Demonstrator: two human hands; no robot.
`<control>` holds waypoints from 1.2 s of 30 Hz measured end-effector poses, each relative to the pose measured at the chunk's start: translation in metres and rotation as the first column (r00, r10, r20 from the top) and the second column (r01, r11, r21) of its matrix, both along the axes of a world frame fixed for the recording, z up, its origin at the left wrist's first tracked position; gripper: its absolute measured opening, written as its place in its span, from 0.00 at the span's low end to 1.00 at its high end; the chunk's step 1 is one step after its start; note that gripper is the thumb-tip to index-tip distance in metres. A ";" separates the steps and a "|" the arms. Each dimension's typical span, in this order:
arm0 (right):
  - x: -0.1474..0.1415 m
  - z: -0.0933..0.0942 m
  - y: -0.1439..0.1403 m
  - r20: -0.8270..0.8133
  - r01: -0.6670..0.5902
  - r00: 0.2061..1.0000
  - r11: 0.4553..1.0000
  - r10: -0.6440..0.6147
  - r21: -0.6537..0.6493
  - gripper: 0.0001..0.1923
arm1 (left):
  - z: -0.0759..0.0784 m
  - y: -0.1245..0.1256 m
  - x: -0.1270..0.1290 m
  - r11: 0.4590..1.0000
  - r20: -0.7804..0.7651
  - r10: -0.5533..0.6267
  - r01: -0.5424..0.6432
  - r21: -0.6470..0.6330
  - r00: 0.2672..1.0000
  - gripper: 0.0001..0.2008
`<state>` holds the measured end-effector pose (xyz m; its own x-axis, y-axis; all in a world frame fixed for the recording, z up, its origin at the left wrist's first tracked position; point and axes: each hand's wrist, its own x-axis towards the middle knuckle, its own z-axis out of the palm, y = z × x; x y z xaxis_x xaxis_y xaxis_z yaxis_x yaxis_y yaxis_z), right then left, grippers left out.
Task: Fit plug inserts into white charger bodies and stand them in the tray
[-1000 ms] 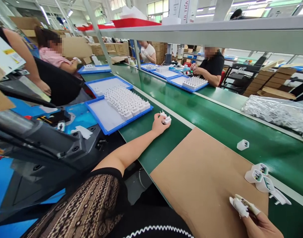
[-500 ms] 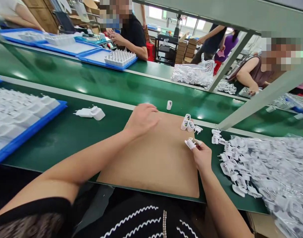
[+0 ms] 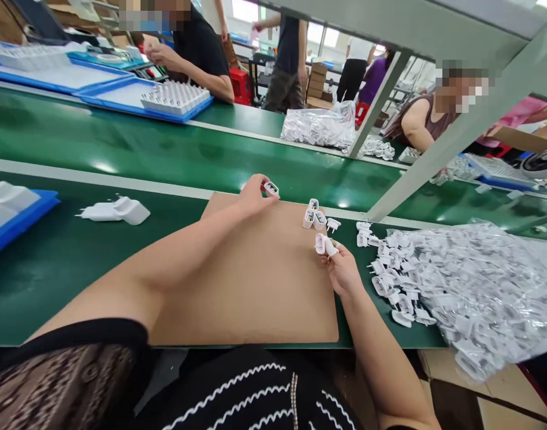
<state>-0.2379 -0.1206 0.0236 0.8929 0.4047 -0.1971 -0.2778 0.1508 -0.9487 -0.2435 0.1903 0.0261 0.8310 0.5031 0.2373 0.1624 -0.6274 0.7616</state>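
My left hand [image 3: 254, 194] is closed on a white charger housing [image 3: 271, 189] above the far edge of the brown cardboard sheet [image 3: 251, 286]. The housing's open end, with dark parts inside, faces up. My right hand [image 3: 344, 272] pinches a white plug cover [image 3: 320, 243] over the sheet's right side, its hollow inner face showing. White finger cots cover some of its fingertips. Just beyond it, three white charger housings [image 3: 313, 215] stand in a cluster, open ends up. Beside them lies a loose plug cover with pins [image 3: 333, 224].
At right, a clear plastic bag [image 3: 492, 286] spills many white plug covers [image 3: 396, 292]. Two assembled chargers [image 3: 116, 210] lie at left near a blue tray [image 3: 25, 218]. A slanted metal post [image 3: 439, 134] rises beyond the bag. Co-workers sit across the green belt [image 3: 166, 149].
My left hand has taken hold of the housing that stood on the green belt. My right hand has turned the plug cover so its hollow side shows. The view has shifted right.
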 end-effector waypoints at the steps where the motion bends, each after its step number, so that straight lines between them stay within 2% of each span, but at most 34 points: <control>1: -0.002 0.001 0.000 -0.017 -0.022 1.000 1.000 0.022 0.011 0.27 | -0.002 -0.011 -0.018 0.999 0.022 -0.036 0.036 0.000 0.999 0.24; 4: -0.007 0.002 0.001 -0.048 -0.098 0.994 0.995 0.099 0.026 0.25 | -0.008 -0.052 -0.076 0.985 0.079 -0.167 0.169 -0.026 0.983 0.24; 7: -0.013 0.003 0.004 -0.044 -0.164 0.986 0.987 0.163 -0.005 0.25 | -0.015 -0.090 -0.114 0.971 0.064 -0.211 0.217 -0.098 0.975 0.22; 9: -0.016 0.003 0.007 -0.012 -0.180 0.984 0.983 0.180 -0.044 0.25 | -0.020 -0.103 -0.123 0.969 0.024 -0.193 0.194 -0.154 0.981 0.22; 12: -0.020 0.002 0.011 0.047 -0.190 0.980 0.976 0.196 -0.102 0.24 | -0.025 -0.106 -0.125 0.961 -0.004 -0.172 0.167 -0.219 0.985 0.27; 15: -0.024 0.004 0.013 0.138 -0.208 0.962 0.961 0.235 -0.182 0.23 | -0.027 -0.098 -0.125 0.930 0.047 -0.251 0.254 -0.266 0.967 0.36; 17: -0.026 0.008 0.012 0.263 -0.211 0.924 0.943 0.279 -0.257 0.20 | -0.028 -0.093 -0.127 0.905 0.078 -0.326 0.335 -0.260 0.942 0.31; 19: -0.028 0.015 0.013 0.449 -0.179 0.823 0.909 0.348 -0.376 0.15 | -0.028 -0.091 -0.130 0.897 0.089 -0.364 0.375 -0.236 0.927 0.16; 21: -0.030 0.025 0.017 0.627 -0.089 0.642 0.856 0.440 -0.509 0.13 | -0.030 -0.091 -0.132 0.904 0.093 -0.357 0.369 -0.219 0.930 0.09; 23: -0.032 0.035 0.024 0.714 -0.002 0.457 0.803 0.531 -0.596 0.15 | -0.030 -0.092 -0.132 0.911 0.106 -0.333 0.349 -0.220 0.937 0.13; 24: -0.033 0.039 0.028 0.729 0.019 0.392 0.787 0.561 -0.616 0.15 | -0.031 -0.092 -0.132 0.911 0.114 -0.326 0.344 -0.228 0.939 0.16; 26: -0.033 0.044 0.036 0.728 0.020 0.345 0.771 0.592 -0.637 0.14 | -0.031 -0.090 -0.130 0.906 0.121 -0.321 0.342 -0.249 0.939 0.19; 28: -0.031 0.044 0.040 0.673 -0.027 0.426 0.752 0.604 -0.658 0.13 | -0.032 -0.087 -0.130 0.896 0.124 -0.334 0.356 -0.267 0.934 0.16; 30: -0.031 0.040 0.039 0.545 -0.128 0.579 0.727 0.607 -0.674 0.13 | -0.033 -0.084 -0.130 0.883 0.156 -0.357 0.387 -0.264 0.921 0.12; 31: -0.031 0.038 0.037 0.465 -0.189 0.644 0.716 0.607 -0.672 0.13 | -0.034 -0.083 -0.131 0.876 0.183 -0.375 0.412 -0.251 0.909 0.14; 34: -0.037 0.036 0.029 0.287 -0.330 0.738 0.699 0.610 -0.635 0.13 | -0.036 -0.083 -0.134 0.864 0.232 -0.420 0.465 -0.194 0.877 0.32; 36: -0.042 0.039 0.028 0.258 -0.348 0.768 0.720 0.587 -0.601 0.14 | -0.036 -0.085 -0.134 0.879 0.202 -0.400 0.436 -0.194 0.894 0.40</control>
<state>-0.2801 -0.0928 0.0628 0.6508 0.7417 -0.1621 0.2448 -0.4071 -0.8800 -0.3773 0.1056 -0.0101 0.9388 0.1721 0.2983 -0.2050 -0.4167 0.8856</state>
